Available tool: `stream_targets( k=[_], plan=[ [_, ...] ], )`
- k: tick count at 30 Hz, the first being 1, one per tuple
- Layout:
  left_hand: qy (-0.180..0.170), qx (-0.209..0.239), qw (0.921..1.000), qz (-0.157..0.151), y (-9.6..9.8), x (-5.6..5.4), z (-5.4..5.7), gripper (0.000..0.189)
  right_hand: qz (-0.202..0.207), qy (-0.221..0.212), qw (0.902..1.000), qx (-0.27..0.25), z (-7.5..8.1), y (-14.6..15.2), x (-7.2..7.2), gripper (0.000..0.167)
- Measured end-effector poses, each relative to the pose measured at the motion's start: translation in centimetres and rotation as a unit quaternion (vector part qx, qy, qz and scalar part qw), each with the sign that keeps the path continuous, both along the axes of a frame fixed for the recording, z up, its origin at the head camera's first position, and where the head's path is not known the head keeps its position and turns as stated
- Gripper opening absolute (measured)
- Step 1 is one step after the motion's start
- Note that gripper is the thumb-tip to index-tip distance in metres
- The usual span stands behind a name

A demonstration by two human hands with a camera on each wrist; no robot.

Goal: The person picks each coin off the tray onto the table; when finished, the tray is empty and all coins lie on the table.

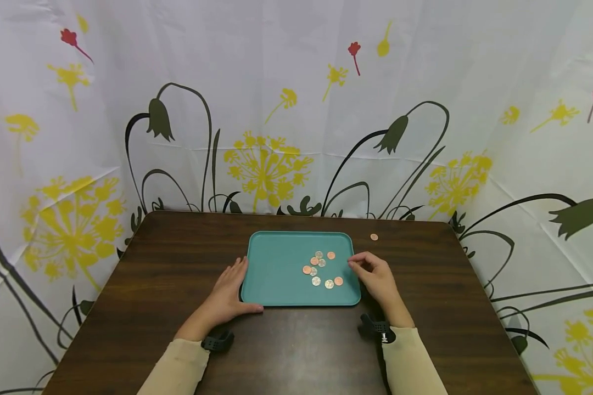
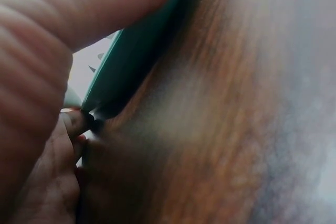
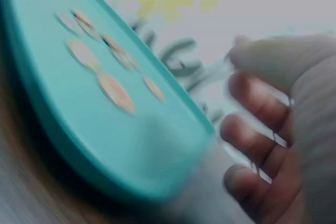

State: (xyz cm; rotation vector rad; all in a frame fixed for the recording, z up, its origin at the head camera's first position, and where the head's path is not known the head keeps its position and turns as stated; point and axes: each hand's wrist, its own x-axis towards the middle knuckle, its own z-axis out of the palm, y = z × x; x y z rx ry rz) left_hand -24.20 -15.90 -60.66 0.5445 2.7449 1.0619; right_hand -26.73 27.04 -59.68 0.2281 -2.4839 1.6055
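A teal rectangular tray (image 1: 277, 274) lies on the brown table with several coins (image 1: 329, 284) on its right half, some copper and some silver. My left hand (image 1: 227, 293) rests at the tray's left side, fingers stretched along that edge and thumb by the front left corner. In the left wrist view the thumb (image 2: 105, 9) lies against the tray's rim (image 2: 113, 66). Over the tray's right edge is my right hand (image 1: 378, 277), thumb and index finger near each other. No coin shows between its loosely bent fingers (image 3: 247, 135) in the blurred right wrist view.
One copper coin (image 1: 374, 237) lies on the dark wooden table (image 1: 188, 236), beyond the tray's far right corner. A white curtain with flower prints (image 1: 277, 109) hangs behind the table and along its sides. Both wrists wear black straps (image 1: 219, 341).
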Motion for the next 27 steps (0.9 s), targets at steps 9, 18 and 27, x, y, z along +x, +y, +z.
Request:
stream_targets(
  k=[9, 18, 27],
  plan=[
    [0.004, -0.005, 1.0, 0.0, -0.2, 0.1, 0.1, 0.14, 0.09, -0.024, 0.985, 0.145, 0.4, -3.4, 0.1, 0.008],
    [0.005, 0.003, 1.0, -0.002, -0.1, 0.1, 0.0, 0.138, 0.106, -0.033, 0.9736, 0.2, 0.1, -3.7, 0.3, 0.018],
    [0.009, -0.003, 0.9999, -0.001, 0.0, 0.1, -0.1, 0.138, 0.112, -0.041, 0.9701, 0.211, 0.4, -4.1, 0.6, 0.014]
  ],
)
